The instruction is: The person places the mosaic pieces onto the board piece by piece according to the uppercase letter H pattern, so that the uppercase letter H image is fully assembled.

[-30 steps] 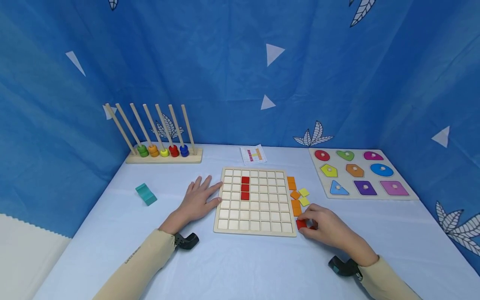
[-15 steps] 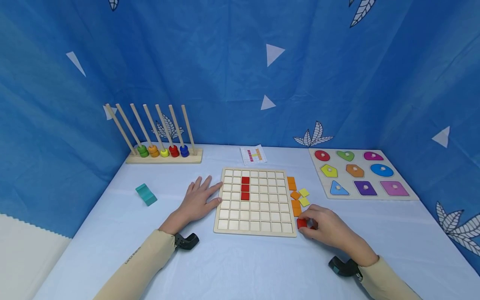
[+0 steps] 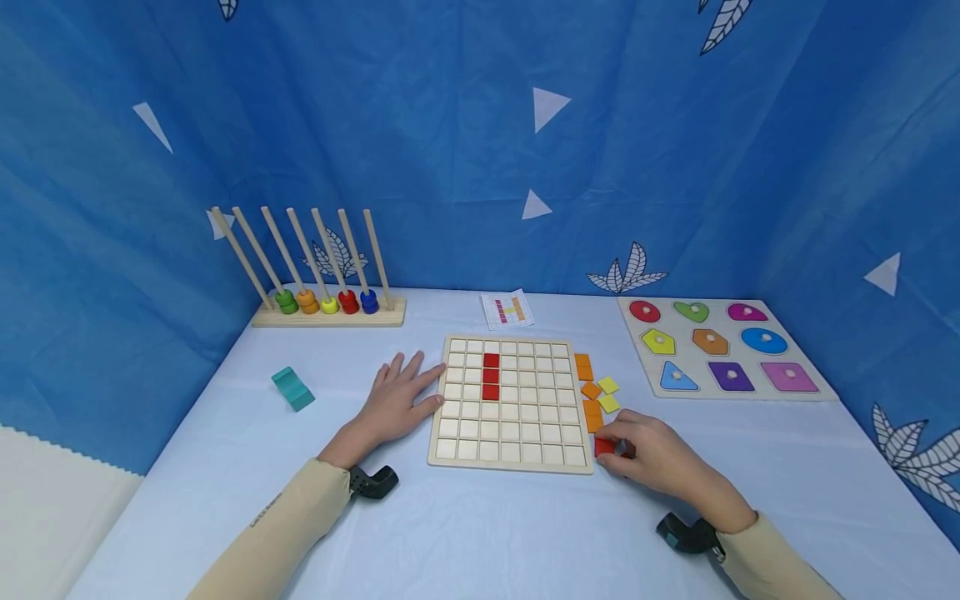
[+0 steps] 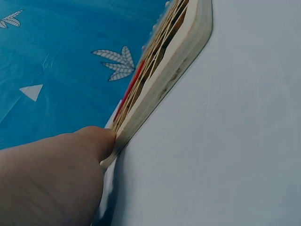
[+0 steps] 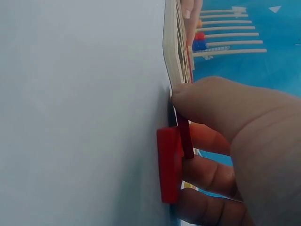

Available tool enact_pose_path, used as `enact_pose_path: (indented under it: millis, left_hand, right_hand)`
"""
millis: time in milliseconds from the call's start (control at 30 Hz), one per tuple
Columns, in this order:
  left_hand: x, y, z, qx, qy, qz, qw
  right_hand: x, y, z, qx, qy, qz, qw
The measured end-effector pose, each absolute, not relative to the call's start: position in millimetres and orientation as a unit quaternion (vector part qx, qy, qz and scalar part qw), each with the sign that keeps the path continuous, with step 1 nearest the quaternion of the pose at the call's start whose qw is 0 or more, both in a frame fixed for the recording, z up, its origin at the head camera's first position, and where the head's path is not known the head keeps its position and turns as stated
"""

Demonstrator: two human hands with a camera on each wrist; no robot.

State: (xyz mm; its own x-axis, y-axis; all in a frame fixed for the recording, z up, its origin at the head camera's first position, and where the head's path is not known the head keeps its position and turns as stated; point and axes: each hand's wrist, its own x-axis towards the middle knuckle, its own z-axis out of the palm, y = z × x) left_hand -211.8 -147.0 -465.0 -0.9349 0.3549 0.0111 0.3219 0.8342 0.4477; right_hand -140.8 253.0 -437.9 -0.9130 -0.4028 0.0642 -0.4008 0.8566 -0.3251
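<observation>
Head view, your left hand point(image 3: 397, 406) spreads its fingers at the gridded board point(image 3: 510, 429) while your right hand point(image 3: 651, 452) pinches a red tile point(image 3: 603, 447) just beside it; left wrist, your thumb point(image 4: 99, 141) touches the edge; right wrist, another red tile point(image 5: 169, 165) sits by your fingers point(image 5: 207, 173).

Blue leaf-printed curtain point(image 3: 375, 108) behind white-covered table point(image 3: 495, 533)

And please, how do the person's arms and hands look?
Both sleeves are beige; the left one bears small dark lettering, too small to read. A black, curved device is worn at each wrist. The hands wear no gloves.
</observation>
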Motion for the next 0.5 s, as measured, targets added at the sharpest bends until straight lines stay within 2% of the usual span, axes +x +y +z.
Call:
enact_pose_path:
  millis: [500]
  left_hand:
    - [-213.9,-147.5,-466.9,0.177,0.958,0.222,0.040]
  right_hand:
    - [-140.0,254.0,-438.7,-0.213,0.961,-0.175,0.004]
